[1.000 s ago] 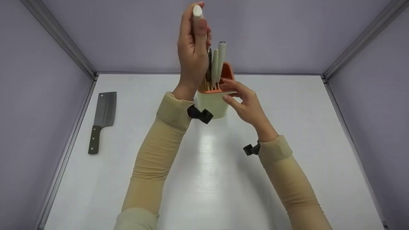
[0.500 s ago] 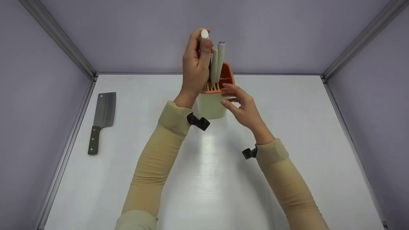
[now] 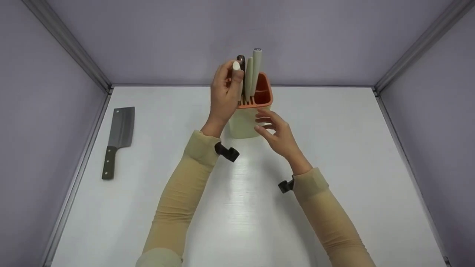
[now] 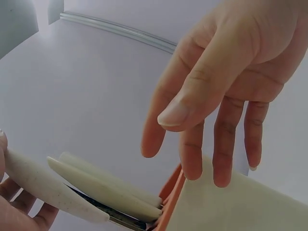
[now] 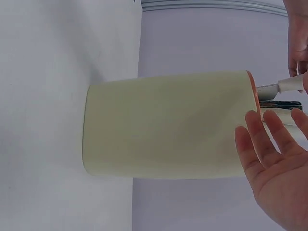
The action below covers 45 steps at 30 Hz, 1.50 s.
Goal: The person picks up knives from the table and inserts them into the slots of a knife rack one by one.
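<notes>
My left hand (image 3: 223,94) grips the white handle (image 4: 53,185) of a knife, whose blade (image 5: 267,92) stands partly in the knife block's orange slotted top. The block (image 5: 168,126) has a pale green body and an orange rim. Beside the gripped handle, a dark handle (image 3: 241,59) and two pale green handles (image 3: 256,70) stick up from the slots. My right hand (image 3: 278,133) is at the front right of the block, fingers spread and slightly bent, holding nothing. In the right wrist view its fingertips overlap the rim.
A cleaver (image 3: 120,129) with a dark riveted handle lies on the left of the white table (image 3: 356,155). Pale walls (image 3: 315,37) rise behind the block and on both sides. The block's right compartment (image 3: 264,92) is open at the top.
My left hand has come down with the knife, sinking its blade into the block and uncovering the dark handle. The right hand has drawn slightly back toward me.
</notes>
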Available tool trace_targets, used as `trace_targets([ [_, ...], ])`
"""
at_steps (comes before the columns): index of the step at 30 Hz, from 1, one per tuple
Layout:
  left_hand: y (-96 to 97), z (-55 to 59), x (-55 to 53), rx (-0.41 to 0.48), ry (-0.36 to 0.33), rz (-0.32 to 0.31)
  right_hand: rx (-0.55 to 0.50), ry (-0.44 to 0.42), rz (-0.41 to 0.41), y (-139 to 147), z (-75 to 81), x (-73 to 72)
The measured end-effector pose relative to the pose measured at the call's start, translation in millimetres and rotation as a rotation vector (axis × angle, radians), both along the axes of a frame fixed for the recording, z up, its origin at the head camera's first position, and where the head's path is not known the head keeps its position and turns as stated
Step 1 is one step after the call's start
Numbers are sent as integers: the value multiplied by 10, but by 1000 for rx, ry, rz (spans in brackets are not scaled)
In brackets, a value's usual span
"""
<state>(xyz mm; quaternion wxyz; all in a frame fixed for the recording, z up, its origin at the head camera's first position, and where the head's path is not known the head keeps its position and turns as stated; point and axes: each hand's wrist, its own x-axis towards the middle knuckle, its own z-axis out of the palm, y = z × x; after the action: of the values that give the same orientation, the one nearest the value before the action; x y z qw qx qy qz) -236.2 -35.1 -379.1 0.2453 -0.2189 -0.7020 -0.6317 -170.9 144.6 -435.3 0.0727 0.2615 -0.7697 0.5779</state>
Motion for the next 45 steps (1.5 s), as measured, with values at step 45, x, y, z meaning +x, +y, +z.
trace_targets([
  [45,-424,-645,543,-184,-206,11,89,-159,38,-105,-358,199],
])
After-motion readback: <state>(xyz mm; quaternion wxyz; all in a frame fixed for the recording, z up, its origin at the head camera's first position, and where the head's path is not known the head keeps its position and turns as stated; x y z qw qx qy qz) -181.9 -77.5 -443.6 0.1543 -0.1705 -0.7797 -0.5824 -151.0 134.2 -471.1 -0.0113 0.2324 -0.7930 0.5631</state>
